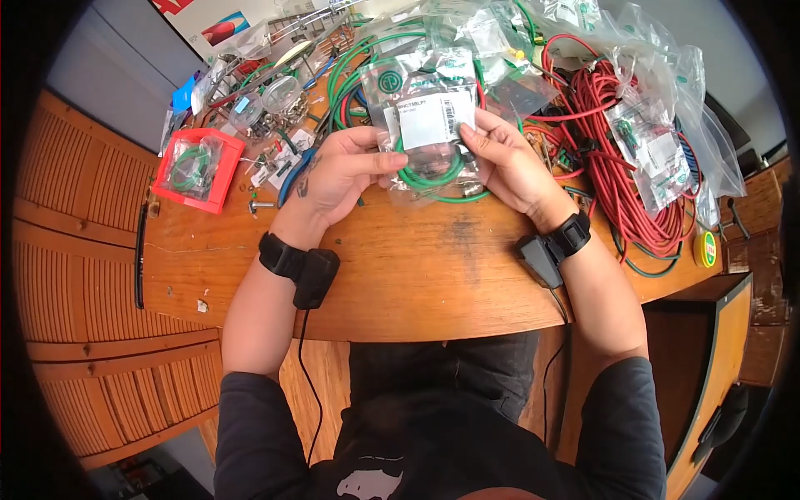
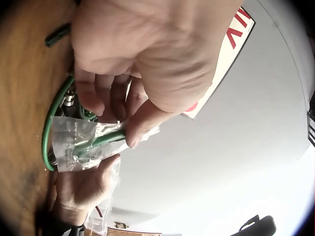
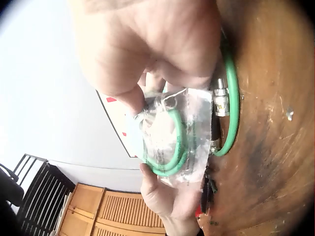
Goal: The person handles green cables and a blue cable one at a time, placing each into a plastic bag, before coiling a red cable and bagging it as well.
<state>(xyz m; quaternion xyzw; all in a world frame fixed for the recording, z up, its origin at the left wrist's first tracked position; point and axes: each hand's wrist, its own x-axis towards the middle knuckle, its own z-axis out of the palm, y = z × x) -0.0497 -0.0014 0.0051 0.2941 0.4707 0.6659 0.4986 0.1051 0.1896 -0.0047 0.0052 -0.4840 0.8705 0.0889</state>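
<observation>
The clear plastic bag [image 1: 429,158] with a white printed label [image 1: 429,123] and a coiled green cable [image 3: 179,135] inside is held up over the brown wooden table [image 1: 400,283], between the two hands. The left hand [image 1: 346,171] pinches its lower left side, thumb on the labelled face; the right hand [image 1: 517,162] pinches the opposite edge, its thumb beside the label. The bag should be light, with most of its weight probably in the cable, which sits low in it. The film looks thin, crinkled and glossy, so it would likely slip a little under dry fingertips, and could tear if pulled hard at one spot. The cable looks springy, bending but pushing back towards its round coil, and seems hardy unless kinked sharply. The best hold is probably at the lower sides, where a thumb can press film and coil together; taken by the upper end alone, the bag would likely flop and let the coil slide about.
</observation>
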